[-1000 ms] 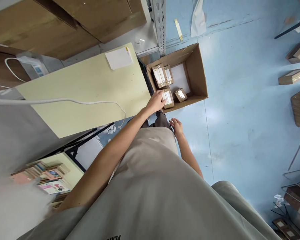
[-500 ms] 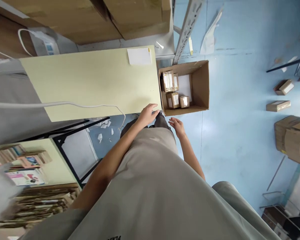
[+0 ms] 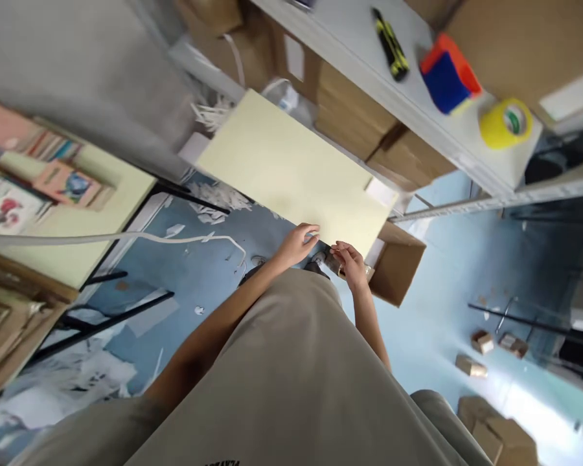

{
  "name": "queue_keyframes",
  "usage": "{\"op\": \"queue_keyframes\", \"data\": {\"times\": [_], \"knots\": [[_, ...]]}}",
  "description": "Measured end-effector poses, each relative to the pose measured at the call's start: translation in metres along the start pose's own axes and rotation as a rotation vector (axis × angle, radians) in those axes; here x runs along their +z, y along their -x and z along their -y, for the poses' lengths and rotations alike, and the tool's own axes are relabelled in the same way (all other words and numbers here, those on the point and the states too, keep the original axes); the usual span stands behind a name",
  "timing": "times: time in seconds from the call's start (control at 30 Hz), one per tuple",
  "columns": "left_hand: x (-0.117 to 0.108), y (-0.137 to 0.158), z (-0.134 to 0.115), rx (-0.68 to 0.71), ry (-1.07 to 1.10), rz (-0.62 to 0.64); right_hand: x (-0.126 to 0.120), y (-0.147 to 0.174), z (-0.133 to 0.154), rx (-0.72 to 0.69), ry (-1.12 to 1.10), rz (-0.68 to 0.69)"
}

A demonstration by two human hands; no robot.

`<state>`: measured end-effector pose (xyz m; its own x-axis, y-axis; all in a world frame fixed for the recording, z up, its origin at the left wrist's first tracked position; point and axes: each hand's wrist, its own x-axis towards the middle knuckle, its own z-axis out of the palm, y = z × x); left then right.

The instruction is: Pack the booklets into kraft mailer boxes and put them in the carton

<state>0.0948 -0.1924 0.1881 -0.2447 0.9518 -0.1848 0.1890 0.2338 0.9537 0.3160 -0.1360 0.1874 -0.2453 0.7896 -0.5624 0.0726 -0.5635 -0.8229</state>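
- Smooth blue floor [image 3: 422,336] spreads beneath us, with crumpled white paper scraps [image 3: 72,382] strewn at the lower left.
- Before us a pale yellow rectangular tabletop [image 3: 296,168] runs slantwise across the upper middle of our view; a white sheet of paper [image 3: 381,191] lies by its right end.
- Our left forearm [image 3: 233,307] reaches up from the lower left, elbow bent outward, and ends in our left hand [image 3: 297,246], just beside the tabletop's near edge. Its fingers point right, lightly curved, with the thumb apart from them.
- Our right forearm [image 3: 369,323] climbs more steeply from the lower right. Our right hand [image 3: 351,264] hangs near the tabletop's near right corner, fingers bent toward the left hand; we cannot tell whether thumb and fingertips meet or pinch anything.
- Both hands hang near each other, apart, ahead of our grey short-sleeved shirt [image 3: 291,362].
- Beyond the right hand, by the tabletop's right end, stands an open brown cardboard box [image 3: 398,262], its inside partly hidden from us.
- Above right, a light grey shelf [image 3: 354,32] bears a black-and-yellow cutter [image 3: 391,46], an orange-and-blue object [image 3: 444,81] and a yellow roll of tape [image 3: 493,126].
- At our left, a white cable [image 3: 175,239] crosses before a second pale yellow table [image 3: 126,184] holding books [image 3: 65,184].
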Motion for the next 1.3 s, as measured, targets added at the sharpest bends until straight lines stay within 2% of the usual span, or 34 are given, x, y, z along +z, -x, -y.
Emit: {"op": "queue_keyframes", "data": {"times": [0.17,0.27,0.37,0.53,0.73,0.9,1.03,1.17,1.3], "knots": [[-0.111,0.042,0.013,0.025,0.142,-0.333,0.134,0.001,0.023,-0.133,0.197,0.244],[-0.176,0.076,0.023,0.014,0.187,-0.521,0.214,0.005,0.023,-0.184,0.297,0.365],[-0.231,0.113,0.036,-0.017,0.231,-0.728,0.287,0.011,0.019,-0.209,0.370,0.494],[-0.292,0.166,0.067,-0.074,0.307,-1.030,0.391,0.018,0.010,-0.200,0.476,0.711],[-0.347,0.199,0.106,-0.141,0.386,-1.277,0.506,0.015,-0.006,-0.205,0.571,0.886],[-0.401,0.203,0.134,-0.228,0.403,-1.418,0.597,-0.001,-0.022,-0.190,0.631,0.986],[-0.453,0.189,0.153,-0.316,0.409,-1.453,0.667,-0.028,-0.030,-0.175,0.676,1.000],[-0.507,0.162,0.173,-0.384,0.422,-1.418,0.736,-0.074,-0.038,-0.222,0.712,0.968],[-0.559,0.122,0.204,-0.420,0.434,-1.358,0.806,-0.132,-0.050,-0.343,0.768,0.878]]}}
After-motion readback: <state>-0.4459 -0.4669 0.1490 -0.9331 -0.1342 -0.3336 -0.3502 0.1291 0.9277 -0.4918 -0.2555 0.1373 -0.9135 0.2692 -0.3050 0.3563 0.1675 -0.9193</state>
